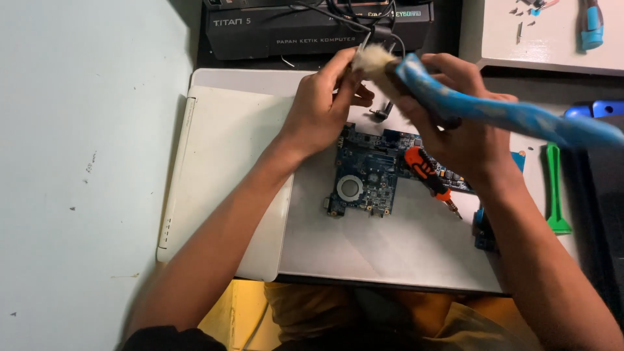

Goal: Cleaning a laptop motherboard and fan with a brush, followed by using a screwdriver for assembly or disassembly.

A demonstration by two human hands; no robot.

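Observation:
My right hand grips a brush with a long blue handle and pale bristles. The fingertips of my left hand pinch something small right at the bristles; what it is cannot be made out. Both hands hover above a blue circuit board that lies on a grey mat. An orange and black screwdriver rests across the board's right side.
A white laptop shell lies under the mat on the left. A green plastic pry tool sits at the right, a dark box at the back, a white tray with small parts at the top right.

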